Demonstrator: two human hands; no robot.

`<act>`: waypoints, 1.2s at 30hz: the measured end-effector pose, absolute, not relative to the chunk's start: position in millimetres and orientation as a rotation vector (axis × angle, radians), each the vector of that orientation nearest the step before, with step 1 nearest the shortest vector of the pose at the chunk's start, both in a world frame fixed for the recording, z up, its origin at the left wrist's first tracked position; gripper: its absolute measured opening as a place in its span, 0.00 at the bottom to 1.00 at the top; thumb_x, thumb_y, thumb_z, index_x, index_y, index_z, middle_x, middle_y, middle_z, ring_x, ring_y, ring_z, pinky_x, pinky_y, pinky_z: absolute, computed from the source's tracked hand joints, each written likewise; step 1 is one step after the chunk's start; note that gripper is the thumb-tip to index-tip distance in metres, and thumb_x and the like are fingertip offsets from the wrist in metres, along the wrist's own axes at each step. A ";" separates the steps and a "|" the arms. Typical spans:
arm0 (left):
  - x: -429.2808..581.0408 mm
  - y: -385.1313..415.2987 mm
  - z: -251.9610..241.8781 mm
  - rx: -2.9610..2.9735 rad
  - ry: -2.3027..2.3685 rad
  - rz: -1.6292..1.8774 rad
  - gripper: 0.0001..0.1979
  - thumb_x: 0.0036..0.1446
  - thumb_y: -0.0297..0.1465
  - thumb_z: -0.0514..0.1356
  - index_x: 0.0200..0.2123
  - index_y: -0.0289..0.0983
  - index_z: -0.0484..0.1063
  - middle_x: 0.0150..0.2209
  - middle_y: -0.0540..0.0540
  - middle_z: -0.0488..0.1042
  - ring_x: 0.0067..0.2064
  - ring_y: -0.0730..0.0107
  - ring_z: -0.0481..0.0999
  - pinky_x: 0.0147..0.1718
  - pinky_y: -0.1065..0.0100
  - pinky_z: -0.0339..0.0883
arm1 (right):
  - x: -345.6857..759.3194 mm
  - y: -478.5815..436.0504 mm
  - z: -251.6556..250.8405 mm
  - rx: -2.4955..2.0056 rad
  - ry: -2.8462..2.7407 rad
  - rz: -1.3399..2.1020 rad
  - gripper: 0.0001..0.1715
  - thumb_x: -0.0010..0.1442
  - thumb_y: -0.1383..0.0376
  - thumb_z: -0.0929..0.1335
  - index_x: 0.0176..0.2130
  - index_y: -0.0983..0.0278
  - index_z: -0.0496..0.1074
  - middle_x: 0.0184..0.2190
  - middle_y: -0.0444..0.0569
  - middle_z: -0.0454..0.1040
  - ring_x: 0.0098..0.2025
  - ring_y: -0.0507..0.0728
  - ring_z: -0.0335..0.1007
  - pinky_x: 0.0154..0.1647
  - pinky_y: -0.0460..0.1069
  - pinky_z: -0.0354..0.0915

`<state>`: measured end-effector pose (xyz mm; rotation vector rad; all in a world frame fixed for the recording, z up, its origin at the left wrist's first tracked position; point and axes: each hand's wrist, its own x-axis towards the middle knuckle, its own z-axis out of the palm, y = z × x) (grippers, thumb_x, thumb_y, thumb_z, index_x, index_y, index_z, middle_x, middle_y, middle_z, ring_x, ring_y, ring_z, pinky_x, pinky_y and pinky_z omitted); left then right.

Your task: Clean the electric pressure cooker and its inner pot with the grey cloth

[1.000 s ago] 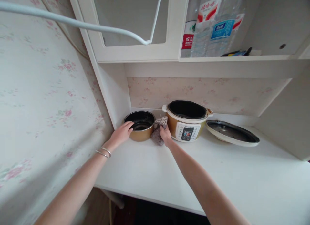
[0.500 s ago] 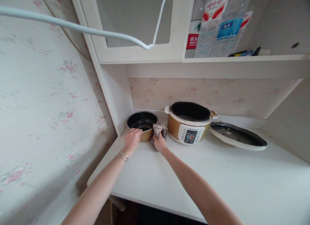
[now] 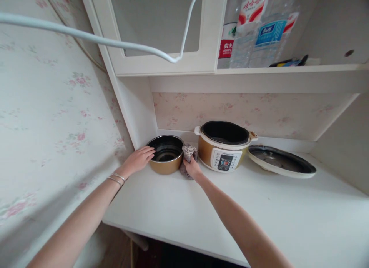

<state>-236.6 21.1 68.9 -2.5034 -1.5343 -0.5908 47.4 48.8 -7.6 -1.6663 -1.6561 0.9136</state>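
The gold pot (image 3: 165, 167) stands upright on the white counter (image 3: 173, 206), a bit toward seven o'clock from the middle of the view. The left hand (image 3: 140, 158) is at the pot's nine o'clock. Its fingers are stretched out and loose, with the tips reaching over the rim and not curled tight. I think the hand is there to stop the pot from sliding, since the right hand (image 3: 193, 168) is across from it. The right hand's fingers are curled around a cloth (image 3: 188, 150) at the pot's three o'clock. The cloth is bunched up, maybe so it fits in the small gap between the pot and the cooker (image 3: 204, 149) (I cannot tell if it touches the cooker too).

The cooker is at three o'clock from the pot, with its open top facing up. Its lid (image 3: 281, 161) lies at four o'clock from the cooker, dark inside up, so the inside can be seen.

The pot is round, shiny gold outside and smooth black inside, and it looks like metal. The cloth is soft, gray-brown and wrinkly, with a pale pattern. The cooker is fat and gold, with cream plastic edges. The lid is wide, like a shallow dish. Clear plastic bottles (image 3: 244, 41) stand on a shelf at one o'clock from the cooker.
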 end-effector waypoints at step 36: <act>-134.4 8.7 46.5 -2.356 -1.710 -0.711 0.17 0.64 0.37 0.47 0.43 0.40 0.75 0.43 0.43 0.77 0.46 0.63 0.75 0.48 0.61 0.67 | 37.7 20.9 -26.5 -1.631 -1.484 0.953 0.31 0.59 0.58 0.61 0.60 0.55 0.57 0.47 0.46 0.73 0.48 0.58 0.70 0.48 0.50 0.62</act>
